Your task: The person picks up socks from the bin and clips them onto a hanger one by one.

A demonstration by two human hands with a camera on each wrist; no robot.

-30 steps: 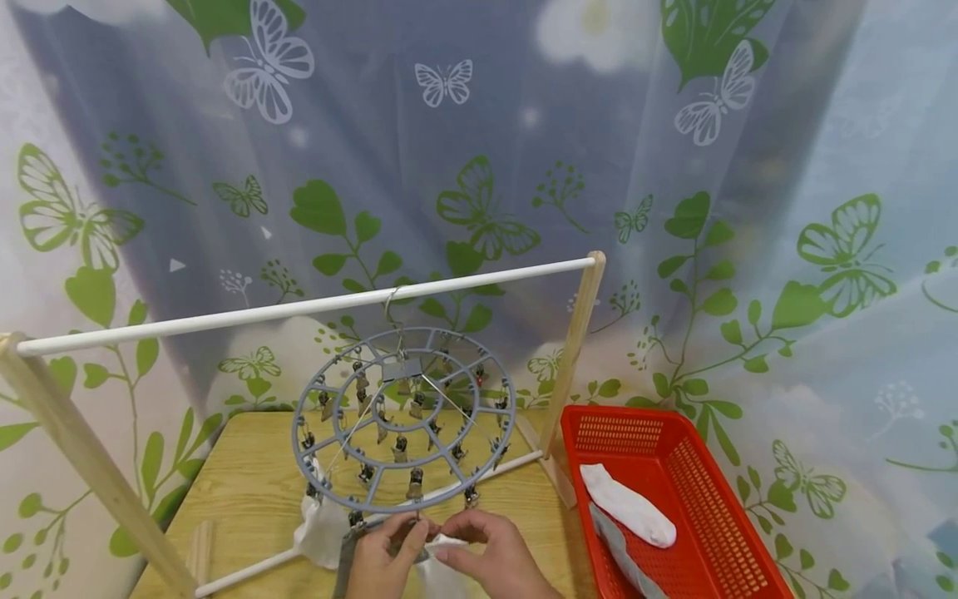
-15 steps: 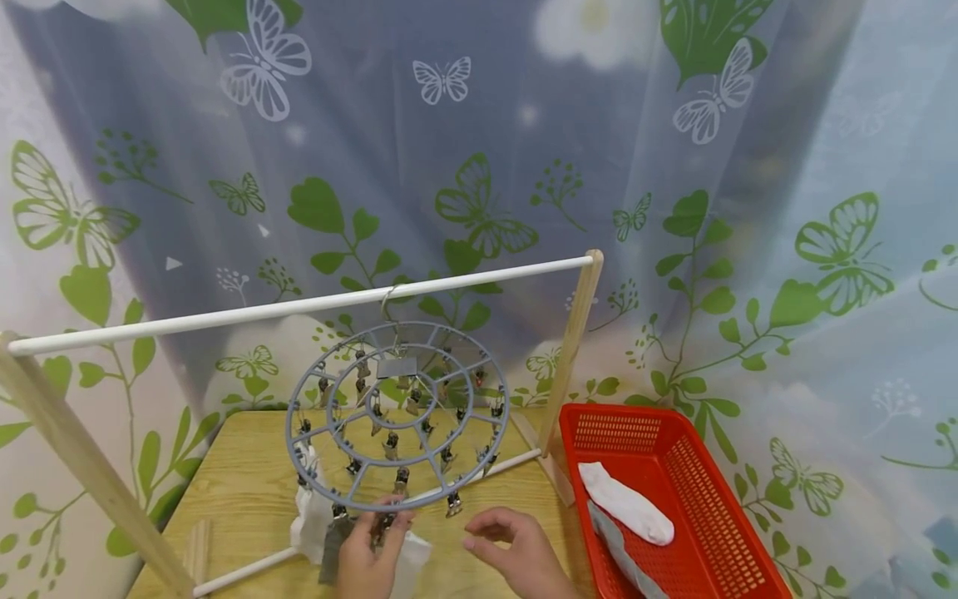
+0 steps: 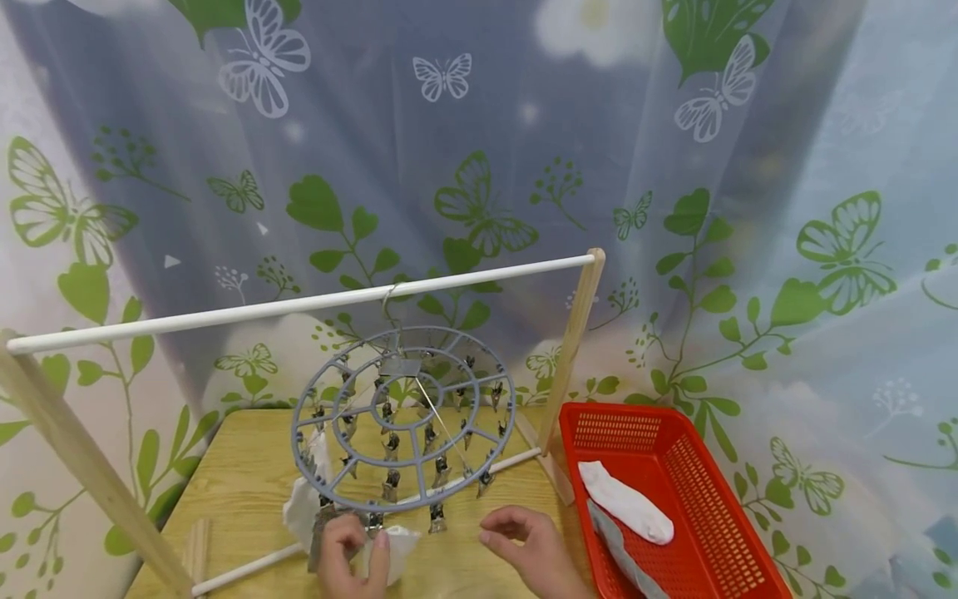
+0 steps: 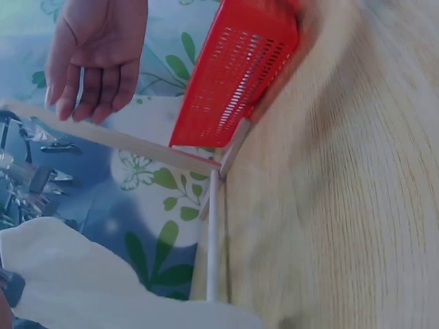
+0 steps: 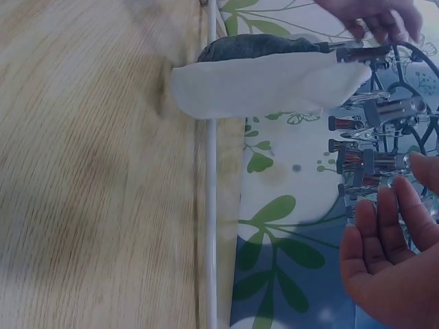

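Note:
A white sock (image 3: 397,549) hangs by its end from a metal clip (image 3: 376,521) at the front of a round grey hanger (image 3: 359,503). My left hand (image 3: 352,559) is beside that clip, fingers loosely bent; in the right wrist view the left hand (image 5: 377,15) seems to hold nothing. A dark grey sock (image 5: 257,46) hangs next to the white sock (image 5: 267,86). Another white sock (image 3: 301,506) hangs at the hanger's left. To the right, my right hand (image 3: 535,551) hovers with relaxed fingers, holding nothing; the left wrist view shows its palm.
The hanger hooks onto a white rail (image 3: 299,309) between wooden posts (image 3: 575,349) on a wooden table (image 3: 247,449). At right stands a red basket (image 3: 737,499) with a white sock (image 3: 629,503) and a grey sock (image 3: 621,553). Several bare clips dangle from the rings.
Both hands were at the white sock and clip; the right hand drew off to the right, then the left came away from the clip. The hanger has turned, and the sock now hangs from it.

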